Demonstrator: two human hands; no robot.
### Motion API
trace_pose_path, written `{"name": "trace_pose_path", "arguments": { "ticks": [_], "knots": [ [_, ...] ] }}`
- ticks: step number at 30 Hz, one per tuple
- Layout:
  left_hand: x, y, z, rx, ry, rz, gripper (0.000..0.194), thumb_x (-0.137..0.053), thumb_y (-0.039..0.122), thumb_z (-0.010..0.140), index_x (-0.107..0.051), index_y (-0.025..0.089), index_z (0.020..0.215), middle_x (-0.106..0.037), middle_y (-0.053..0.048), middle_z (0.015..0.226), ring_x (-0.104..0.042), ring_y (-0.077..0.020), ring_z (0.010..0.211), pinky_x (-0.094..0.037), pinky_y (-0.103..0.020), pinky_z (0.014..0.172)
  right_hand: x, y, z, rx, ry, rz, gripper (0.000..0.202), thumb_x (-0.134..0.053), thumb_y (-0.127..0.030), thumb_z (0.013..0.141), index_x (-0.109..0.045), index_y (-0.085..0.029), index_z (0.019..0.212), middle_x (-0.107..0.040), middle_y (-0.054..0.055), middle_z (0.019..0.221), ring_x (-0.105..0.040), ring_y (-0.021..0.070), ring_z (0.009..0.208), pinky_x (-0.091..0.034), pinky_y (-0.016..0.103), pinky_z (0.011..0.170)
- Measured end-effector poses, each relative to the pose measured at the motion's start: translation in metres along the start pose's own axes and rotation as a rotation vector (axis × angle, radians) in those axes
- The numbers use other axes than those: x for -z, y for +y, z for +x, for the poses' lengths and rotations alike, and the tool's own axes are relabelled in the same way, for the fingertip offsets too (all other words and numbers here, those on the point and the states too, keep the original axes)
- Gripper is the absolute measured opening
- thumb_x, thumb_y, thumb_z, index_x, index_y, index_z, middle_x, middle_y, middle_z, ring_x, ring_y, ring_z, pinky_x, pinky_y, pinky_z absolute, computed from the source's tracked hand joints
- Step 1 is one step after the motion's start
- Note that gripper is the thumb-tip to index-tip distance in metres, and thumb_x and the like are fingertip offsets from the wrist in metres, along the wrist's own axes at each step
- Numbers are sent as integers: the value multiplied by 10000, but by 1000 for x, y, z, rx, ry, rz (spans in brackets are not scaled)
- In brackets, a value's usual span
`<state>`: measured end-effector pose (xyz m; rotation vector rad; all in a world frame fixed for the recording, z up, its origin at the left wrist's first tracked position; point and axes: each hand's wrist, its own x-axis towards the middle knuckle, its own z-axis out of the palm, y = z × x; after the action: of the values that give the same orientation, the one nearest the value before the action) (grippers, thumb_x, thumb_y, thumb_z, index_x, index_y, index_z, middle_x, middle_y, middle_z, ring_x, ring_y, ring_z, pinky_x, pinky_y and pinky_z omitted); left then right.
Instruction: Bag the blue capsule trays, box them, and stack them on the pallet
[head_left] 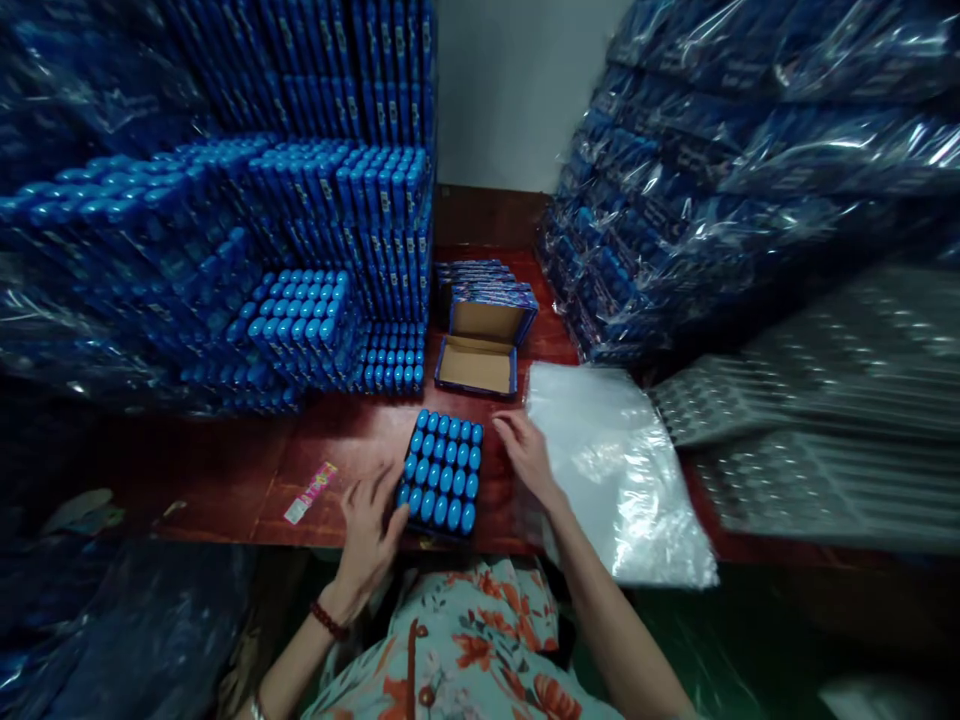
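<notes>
A block of blue oval-topped pieces (444,468), set in even rows, rests on the red-brown table near its front edge. At its left side is my left hand (369,520), fingers spread, with the fingertips and thumb at the block's edge. My right hand (525,452) hovers just past the upper right corner, apart from the block. Its fingers are loosely bent and slightly apart, with nothing visible in them. Behind the block lies an open cardboard box (478,368), brown inside, blue outside. Clear plastic sheets or bags (600,450) lie beside my right forearm.
Tall stacks of similar blue blocks (382,190) stand at the left back. Flattened printed boxes (487,283) sit behind the open box. Plastic-wrapped blue packs (637,210) rise at the right, with stacked grey moulded trays (825,410) below. A pink-yellow strip (311,492) lies at the left.
</notes>
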<state>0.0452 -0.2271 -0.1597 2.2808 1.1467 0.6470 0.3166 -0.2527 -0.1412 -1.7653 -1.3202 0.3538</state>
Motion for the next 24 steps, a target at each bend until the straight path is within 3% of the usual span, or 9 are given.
{"name": "trace_pose_path", "arguments": {
  "ticks": [3, 5, 7, 10, 13, 16, 20, 24],
  "knots": [
    [19, 13, 36, -119, 25, 14, 511, -366, 364, 932, -310, 252, 1428, -309, -99, 1486, -248, -241, 1383, -246, -463, 1107, 52, 27, -32, 33, -110, -193, 282, -559, -498, 818, -647, -240, 888, -629, 54, 888, -541, 230, 891, -402, 387, 840],
    [19, 25, 62, -251, -80, 81, 560, -390, 425, 920, -277, 263, 1444, -230, -82, 1527, -143, -259, 1418, -195, -480, 1126, 79, 49, -51, -12, -228, -323, 354, -638, -531, 742, -651, -257, 965, -618, 69, 941, -532, 256, 911, -409, 406, 817],
    [10, 35, 82, -345, -211, 163, 602, -411, 507, 893, -275, 298, 1442, -229, -68, 1530, -110, -297, 1421, -169, -545, 1114, 92, 69, -66, -54, -261, -395, 404, -668, -547, 702, -648, -254, 978, -607, 83, 952, -530, 267, 903, -421, 408, 789],
    [-12, 42, 95, -374, -310, 244, 627, -430, 580, 856, -315, 333, 1420, -288, -63, 1509, -179, -340, 1398, -188, -615, 1073, 88, 87, -75, -59, -178, -379, 297, -583, -525, 782, -645, -237, 824, -601, 79, 840, -525, 244, 828, -419, 394, 761],
    [-28, 43, 90, -314, -275, 304, 627, -430, 576, 857, -321, 324, 1420, -305, -79, 1501, -202, -359, 1386, -196, -639, 1054, 73, 91, -72, -86, -35, -285, 311, -481, -467, 858, -612, -226, 714, -587, 57, 732, -508, 219, 763, -405, 379, 738],
    [-33, 43, 81, -224, -214, 340, 615, -407, 556, 875, -323, 293, 1424, -309, -100, 1496, -182, -366, 1391, -183, -650, 1051, 68, 83, -60, -153, 66, -179, 329, -480, -476, 848, -610, -226, 677, -591, 39, 680, -501, 209, 741, -402, 357, 704],
    [-27, 49, 78, -215, -151, 358, 734, -416, 590, 854, -249, 206, 1457, -243, -167, 1511, -115, -398, 1398, -141, -686, 1036, 79, 60, -30, -176, 58, -81, 352, -474, -491, 836, -635, -235, 656, -613, 35, 655, -513, 209, 751, -401, 327, 655],
    [-22, 77, 85, -438, -135, 372, 978, -612, 583, 735, -148, 144, 1475, -144, -227, 1522, -15, -392, 1409, -74, -675, 1054, 89, 36, 7, -70, -65, -82, 359, -452, -455, 846, -617, -233, 617, -618, 24, 650, -531, 192, 731, -405, 323, 701]
  ]
}}
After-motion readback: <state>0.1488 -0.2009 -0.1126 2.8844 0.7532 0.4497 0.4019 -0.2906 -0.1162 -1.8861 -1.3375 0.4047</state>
